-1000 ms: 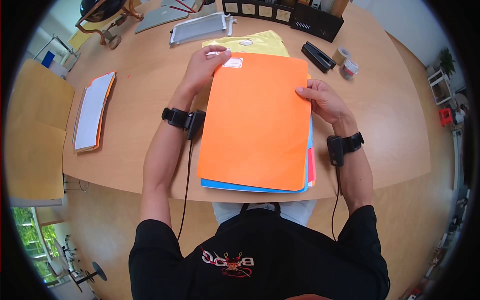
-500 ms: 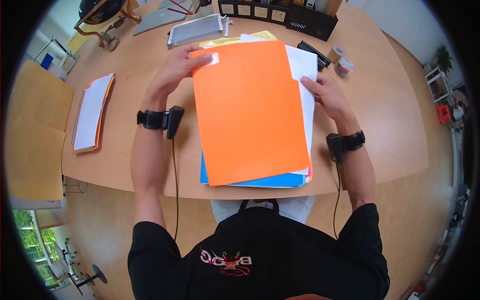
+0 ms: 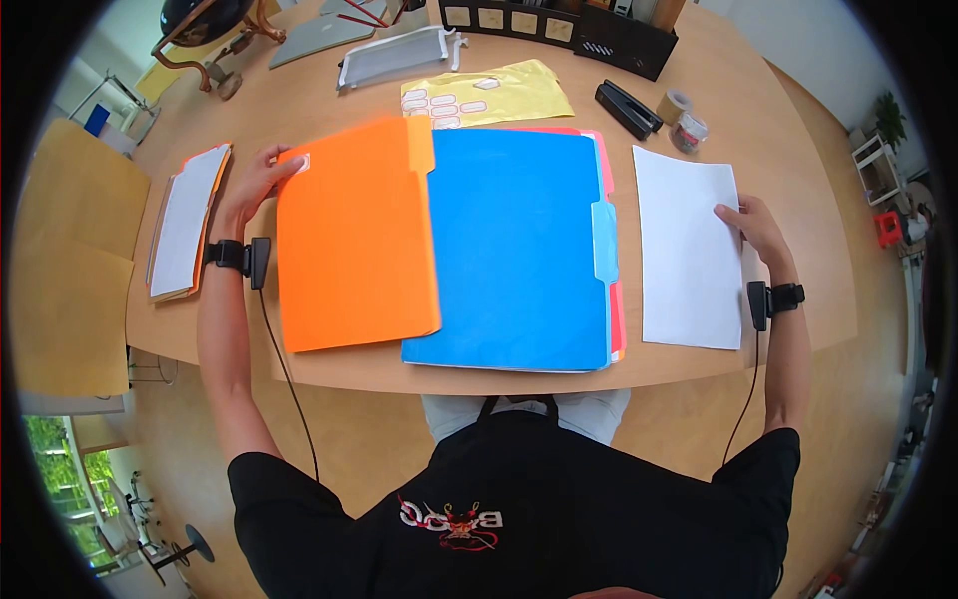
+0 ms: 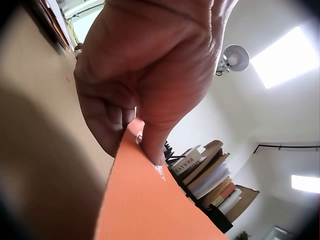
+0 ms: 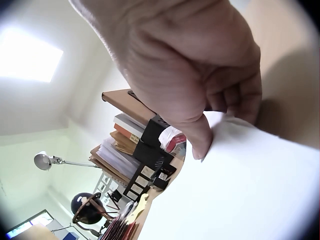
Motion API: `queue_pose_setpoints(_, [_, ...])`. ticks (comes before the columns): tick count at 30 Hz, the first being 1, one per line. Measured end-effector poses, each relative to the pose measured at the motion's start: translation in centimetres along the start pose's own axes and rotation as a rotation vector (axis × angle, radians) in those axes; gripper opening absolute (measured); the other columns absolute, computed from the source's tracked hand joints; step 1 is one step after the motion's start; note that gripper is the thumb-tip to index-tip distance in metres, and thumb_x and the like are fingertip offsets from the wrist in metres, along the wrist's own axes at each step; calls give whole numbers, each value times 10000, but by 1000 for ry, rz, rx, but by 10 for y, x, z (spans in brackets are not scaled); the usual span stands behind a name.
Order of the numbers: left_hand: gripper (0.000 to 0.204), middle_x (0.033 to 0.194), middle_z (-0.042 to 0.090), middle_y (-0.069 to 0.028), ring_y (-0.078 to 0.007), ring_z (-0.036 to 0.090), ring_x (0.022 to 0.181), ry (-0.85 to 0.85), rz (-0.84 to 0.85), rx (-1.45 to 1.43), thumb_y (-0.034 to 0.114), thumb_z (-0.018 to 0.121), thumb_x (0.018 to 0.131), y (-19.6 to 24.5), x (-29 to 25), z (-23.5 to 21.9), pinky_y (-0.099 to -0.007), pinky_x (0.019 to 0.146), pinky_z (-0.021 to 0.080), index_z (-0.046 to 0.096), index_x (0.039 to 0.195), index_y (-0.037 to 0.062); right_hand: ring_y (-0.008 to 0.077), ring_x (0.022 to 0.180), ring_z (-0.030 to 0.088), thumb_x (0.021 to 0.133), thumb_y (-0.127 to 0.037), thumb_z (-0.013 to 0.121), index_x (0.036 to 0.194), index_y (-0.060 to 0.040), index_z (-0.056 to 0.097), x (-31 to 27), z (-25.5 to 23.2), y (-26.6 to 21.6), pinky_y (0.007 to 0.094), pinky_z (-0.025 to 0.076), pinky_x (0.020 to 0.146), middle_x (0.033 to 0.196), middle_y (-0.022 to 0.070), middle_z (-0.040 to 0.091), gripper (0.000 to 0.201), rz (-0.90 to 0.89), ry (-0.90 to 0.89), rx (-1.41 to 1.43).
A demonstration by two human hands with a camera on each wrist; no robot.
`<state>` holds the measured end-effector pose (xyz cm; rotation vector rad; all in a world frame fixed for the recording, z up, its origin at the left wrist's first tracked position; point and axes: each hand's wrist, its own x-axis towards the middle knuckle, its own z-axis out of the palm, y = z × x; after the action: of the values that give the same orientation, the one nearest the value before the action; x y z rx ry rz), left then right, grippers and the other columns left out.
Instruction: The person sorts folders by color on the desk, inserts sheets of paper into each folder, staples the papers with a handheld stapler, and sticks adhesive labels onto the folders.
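Note:
My left hand (image 3: 257,183) pinches the left edge of an orange file folder (image 3: 354,250), its thumb over a small white label (image 3: 302,163) near the upper corner. In the left wrist view the fingers lie beneath the folder's edge. On the right, my right hand (image 3: 755,228) pinches the right edge of white paper (image 3: 689,260), thumb on top. Between them lies a blue folder (image 3: 514,250) on a stack, with pink folder edges (image 3: 617,309) showing at its right. The orange folder overlaps the blue one's left edge.
A yellow sheet of labels (image 3: 494,95) lies behind the stack. A black stapler (image 3: 628,109), a tape roll (image 3: 675,106) and a small clear jar (image 3: 688,133) stand at back right. Another paper-and-folder pile (image 3: 188,222) lies left, near a mesh pouch (image 3: 397,60).
My hands have moved apart. The orange folder has gone left off the stack and the white paper, drawn from behind it, has gone right, uncovering the blue folder.

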<state>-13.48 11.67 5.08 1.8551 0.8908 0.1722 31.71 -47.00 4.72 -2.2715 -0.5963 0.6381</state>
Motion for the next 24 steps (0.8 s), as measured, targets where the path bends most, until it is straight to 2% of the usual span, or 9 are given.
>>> queue_pose_setpoints(6, [444,949,664,25,-41,589,815,-58,-33,193,357,764,879,-15,-5,-14,-219,735,459,628,1198,79,175,795,649,844,-311,749,1034,44,684,-5,-3,-5,330,512,728,880,93,690,407,10,46,-122])
queue_pose_setpoints(11, [466,985,690,-34,-119,631,920,35,47,237,338,754,885,-30,-3,-13,-272,823,485,628,1215,35,212,794,669,838,-320,741,1027,16,662,-19,9,-30,321,522,734,862,146,680,393,81,333,-612])
queue_pose_setpoints(12, [466,985,690,-34,-119,631,920,34,46,239,338,754,885,-39,3,-12,-272,823,485,628,1215,35,212,794,669,838,-320,741,1027,16,662,-16,12,-26,321,522,734,862,146,680,393,82,332,-610])
queue_pose_setpoints(14, [478,1037,690,-59,-152,640,948,343,414,621,358,731,898,-59,18,-11,-285,828,501,620,1223,25,203,891,677,891,-300,699,1134,6,636,-7,19,-17,319,527,781,950,141,696,397,-353,460,-542])
queue_pose_setpoints(15, [478,1037,690,-59,-152,640,948,341,411,623,358,731,898,-47,17,-4,-285,828,501,620,1223,25,203,891,677,891,-300,699,1134,6,636,-7,23,-25,319,527,781,950,141,696,397,-351,457,-541])
queue_pose_setpoints(17, [523,1061,674,-59,-150,643,924,109,294,299,421,717,897,6,8,33,-287,782,522,609,1235,36,196,1003,667,952,-268,639,1242,5,595,-13,43,-60,323,529,861,1071,135,694,401,-437,100,-101])
queue_pose_setpoints(18, [523,1061,674,-59,-150,643,924,106,295,300,421,717,897,27,3,53,-287,782,522,609,1235,36,196,1003,667,952,-268,639,1242,5,595,-17,55,-74,323,529,861,1071,135,694,401,-434,101,-100])
queue_pose_setpoints(20, [542,1013,665,-59,-131,640,885,-116,137,53,473,702,894,62,-11,95,-280,729,532,618,1183,23,187,1055,653,975,-235,613,1309,41,551,-24,79,-103,315,522,925,1148,125,676,438,-379,-193,259])
queue_pose_setpoints(24, [501,926,657,-61,-109,640,810,-211,62,79,397,757,873,91,-29,149,-265,675,534,605,1124,-9,200,1115,637,951,-205,626,1341,139,478,-26,112,-133,293,491,1006,1195,183,647,541,-295,-362,329])
